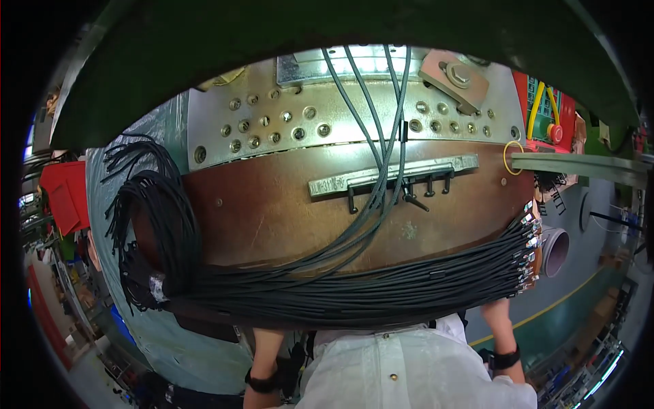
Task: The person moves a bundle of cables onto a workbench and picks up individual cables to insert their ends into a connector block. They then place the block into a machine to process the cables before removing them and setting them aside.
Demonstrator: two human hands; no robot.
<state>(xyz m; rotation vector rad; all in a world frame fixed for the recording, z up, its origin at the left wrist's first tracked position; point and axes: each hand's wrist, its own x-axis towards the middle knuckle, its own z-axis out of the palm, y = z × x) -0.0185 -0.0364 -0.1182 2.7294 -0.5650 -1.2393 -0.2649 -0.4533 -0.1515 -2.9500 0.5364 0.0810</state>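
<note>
Across the near edge of a brown workbench (272, 211) lies a thick bundle of black cables (354, 290), running from the bench's near left corner, where white tape (157, 286) binds it and loose ends fan upward, to the near right corner, where metal terminals (528, 245) tip the strands. Both forearms come up from the lower edge under this bundle: the left hand (267, 334) and the right hand (496, 305) are hidden behind the cables, so whether the fingers are spread or gripping cannot be told; each wrist wears a black band. Toward the far edge a grey metal bar (392, 174) with black pegs is fixed to the brown surface, and several grey cables (378, 129) sweep over it from a perforated steel plate (272, 129) beyond. A yellow ring (513, 158) sits at the far right corner. Around the bench, a red bin (65, 194) stands to the left, a green floor with a yellow line (545, 312) to the right.
</note>
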